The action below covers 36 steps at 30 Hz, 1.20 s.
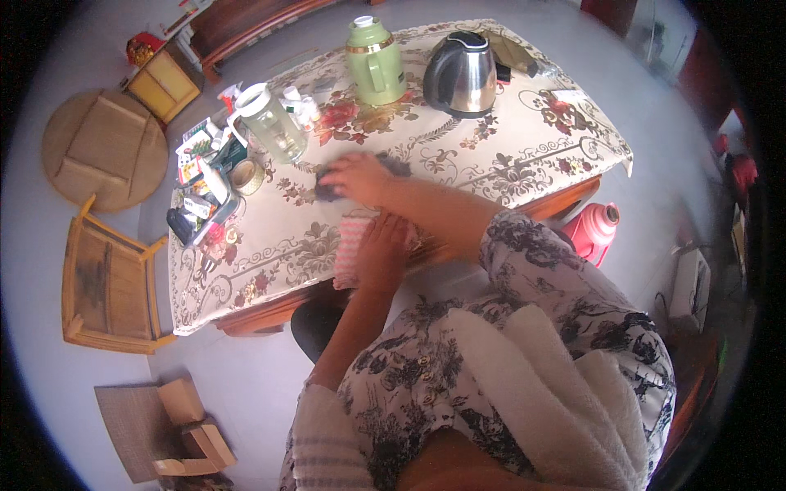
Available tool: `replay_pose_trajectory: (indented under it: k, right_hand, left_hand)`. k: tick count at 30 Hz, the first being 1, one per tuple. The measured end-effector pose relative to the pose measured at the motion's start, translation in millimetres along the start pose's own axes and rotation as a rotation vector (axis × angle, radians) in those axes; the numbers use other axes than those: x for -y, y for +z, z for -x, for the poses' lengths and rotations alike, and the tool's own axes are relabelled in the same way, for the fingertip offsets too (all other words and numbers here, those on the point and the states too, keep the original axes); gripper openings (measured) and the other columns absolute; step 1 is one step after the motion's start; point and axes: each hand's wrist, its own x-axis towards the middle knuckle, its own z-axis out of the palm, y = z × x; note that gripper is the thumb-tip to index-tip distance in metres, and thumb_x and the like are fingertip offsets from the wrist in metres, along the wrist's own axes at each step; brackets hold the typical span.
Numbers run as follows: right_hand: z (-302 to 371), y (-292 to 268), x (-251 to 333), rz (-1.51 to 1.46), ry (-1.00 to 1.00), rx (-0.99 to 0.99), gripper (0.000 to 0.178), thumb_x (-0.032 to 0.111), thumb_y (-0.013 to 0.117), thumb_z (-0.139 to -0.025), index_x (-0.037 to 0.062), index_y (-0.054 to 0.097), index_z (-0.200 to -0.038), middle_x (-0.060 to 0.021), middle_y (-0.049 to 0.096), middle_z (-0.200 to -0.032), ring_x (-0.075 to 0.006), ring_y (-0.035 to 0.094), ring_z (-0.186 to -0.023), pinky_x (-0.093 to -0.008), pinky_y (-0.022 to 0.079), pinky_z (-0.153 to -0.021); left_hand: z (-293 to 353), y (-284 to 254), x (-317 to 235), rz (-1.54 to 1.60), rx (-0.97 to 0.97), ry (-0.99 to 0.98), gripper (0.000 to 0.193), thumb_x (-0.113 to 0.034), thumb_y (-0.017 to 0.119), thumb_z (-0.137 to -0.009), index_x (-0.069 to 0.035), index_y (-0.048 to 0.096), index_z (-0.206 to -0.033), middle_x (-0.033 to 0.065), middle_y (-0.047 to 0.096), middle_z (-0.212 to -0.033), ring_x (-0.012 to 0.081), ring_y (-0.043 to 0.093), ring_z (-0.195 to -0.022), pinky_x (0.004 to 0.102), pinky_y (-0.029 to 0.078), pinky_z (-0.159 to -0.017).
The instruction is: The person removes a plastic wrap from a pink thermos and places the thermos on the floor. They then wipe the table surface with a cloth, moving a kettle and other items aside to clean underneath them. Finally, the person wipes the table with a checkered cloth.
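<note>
My right hand (358,177) reaches across to the left, over my left hand. It rests palm down on a dark, fuzzy-looking cloth (396,166) on the table, fingers spread; the part under the palm is hidden. Closer to me, my left hand (385,245) lies on a pink-and-white striped cloth (350,245) at the table's near edge. Its fingers look laid flat on the fabric, partly shaded by my right forearm. A floral cream tablecloth (458,168) covers the table beneath both hands.
Beyond my hands stand a clear pitcher (278,131), a green thermos flask (377,69) and a steel kettle (473,80). Assorted packets and bottles crowd a tray (225,209) at the left. On the floor are a red thermos (591,229), a wooden chair (115,282) and a cardboard box (176,442).
</note>
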Motion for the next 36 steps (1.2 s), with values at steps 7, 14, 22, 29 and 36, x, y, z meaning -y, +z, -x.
replay_pose_trajectory:
  k: [7,14,22,29,36]
  right_hand:
    - [-7.0,-20.0,-85.1,0.145,0.577,-0.178,0.032,0.031,0.059,-0.089,0.0331,0.063,-0.121,-0.0028,0.053,-0.125,-0.0277,0.042,-0.124,-0.0531,0.040,-0.095]
    - [94.1,-30.4,-87.2,-0.037,0.291,-0.254,0.037,0.037,0.068,-0.083,0.0258,0.064,-0.118,-0.0092,0.054,-0.119,-0.0331,0.048,-0.118,-0.0492,0.042,-0.094]
    - [188.9,-62.6,-35.3,-0.047,0.263,-0.204,0.042,0.033,0.074,-0.079,0.0217,0.064,-0.119,-0.0101,0.053,-0.118,-0.0336,0.049,-0.113,-0.0467,0.040,-0.094]
    - [108.1,-43.2,-41.9,0.059,0.239,-0.169,0.040,0.037,0.067,-0.084,0.0300,0.063,-0.123,-0.0070,0.052,-0.121,-0.0291,0.048,-0.115,-0.0478,0.039,-0.093]
    - [-57.4,4.4,-70.9,0.079,0.322,-0.111,0.039,0.044,0.062,-0.088,0.0381,0.058,-0.126,-0.0036,0.048,-0.126,-0.0307,0.044,-0.121,-0.0556,0.036,-0.098]
  left_hand:
    - [8.3,3.1,-3.5,0.026,-0.111,0.023,0.052,-0.018,0.065,-0.084,-0.007,0.051,-0.133,0.0086,0.049,-0.140,0.0268,0.043,-0.132,0.0404,0.033,-0.110]
    - [6.7,11.7,-1.9,0.064,-0.134,0.016,0.047,-0.020,0.063,-0.085,-0.007,0.054,-0.129,0.0093,0.052,-0.137,0.0281,0.047,-0.129,0.0412,0.037,-0.106]
    - [7.2,5.9,-4.7,0.056,-0.242,0.040,0.044,-0.019,0.060,-0.083,-0.009,0.057,-0.125,0.0096,0.055,-0.133,0.0304,0.051,-0.125,0.0445,0.040,-0.101]
    - [10.9,11.4,-6.4,0.057,-0.204,0.025,0.049,-0.018,0.060,-0.082,-0.016,0.053,-0.130,0.0096,0.050,-0.139,0.0312,0.047,-0.129,0.0450,0.036,-0.105]
    - [17.2,7.9,-6.3,0.085,-0.098,0.025,0.049,-0.019,0.059,-0.084,-0.013,0.051,-0.132,0.0114,0.049,-0.138,0.0336,0.045,-0.130,0.0468,0.034,-0.106]
